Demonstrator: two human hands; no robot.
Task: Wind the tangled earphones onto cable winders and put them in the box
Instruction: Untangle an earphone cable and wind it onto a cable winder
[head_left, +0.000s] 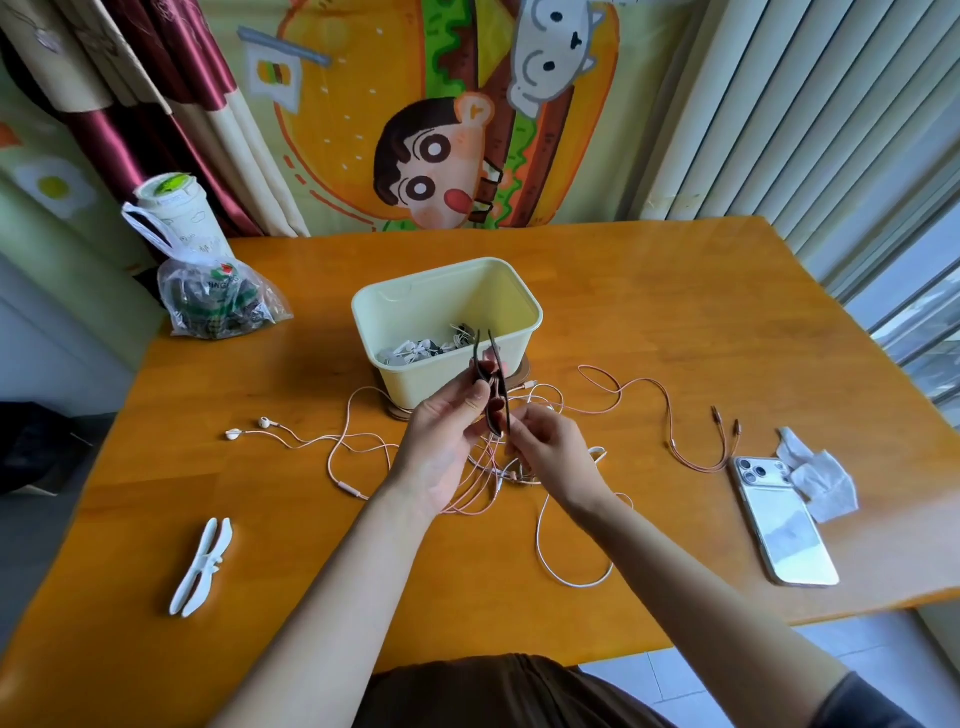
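Tangled pink earphones (349, 488) lie on the orange wooden bench (675, 312), just in front of the cream rectangular plastic box (441, 379), which contains wound earphones. A dark brown cable winder (493, 400) is held upright above the tangle. The left hand (441, 447) fingers pinch its middle; the right hand (550, 452) fingers pinch its lower end. A white cable winder (201, 566) lies well apart at the left. A silver phone (784, 525) lies at the right.

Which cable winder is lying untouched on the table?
The white winder, front left; the dark winder is held up by the left hand.
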